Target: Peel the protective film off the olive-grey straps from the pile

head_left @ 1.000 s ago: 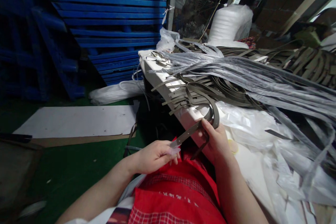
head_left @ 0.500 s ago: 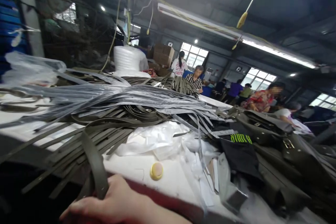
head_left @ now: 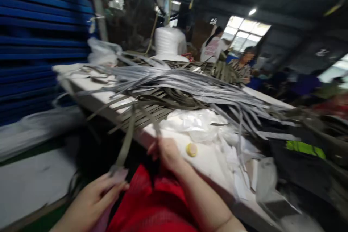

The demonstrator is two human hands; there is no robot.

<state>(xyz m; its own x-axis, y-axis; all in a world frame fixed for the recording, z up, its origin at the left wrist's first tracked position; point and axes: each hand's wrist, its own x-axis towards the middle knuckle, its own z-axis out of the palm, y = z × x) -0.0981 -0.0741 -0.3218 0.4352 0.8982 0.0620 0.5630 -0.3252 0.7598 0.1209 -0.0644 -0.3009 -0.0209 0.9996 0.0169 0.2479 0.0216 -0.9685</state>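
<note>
Near the bottom left, my left hand [head_left: 99, 197] is closed on a strip, with a pale pinkish piece at its fingers and an olive strap [head_left: 128, 139] rising from it toward the table. My right hand [head_left: 167, 152] is by the table's front edge, its fingers curled round another olive strap [head_left: 152, 117]; motion blurs both. A round yellow-rimmed disc [head_left: 191, 149] lies just right of my right hand. Behind are a heap of olive straps [head_left: 154, 110] and a long bundle of straps in clear plastic [head_left: 174, 81].
Crumpled plastic [head_left: 193, 123] lies mid-table [head_left: 212, 166]. Dark bags [head_left: 293, 166] fill the right side. Blue slats [head_left: 40, 40] stand at left above a pale board [head_left: 38, 181]. A white roll [head_left: 168, 43] and two people are behind the table.
The view has swung left and down. My left hand has come into sight with a strip in it. My right hand, still with a strap, now appears nearer the middle.
</note>
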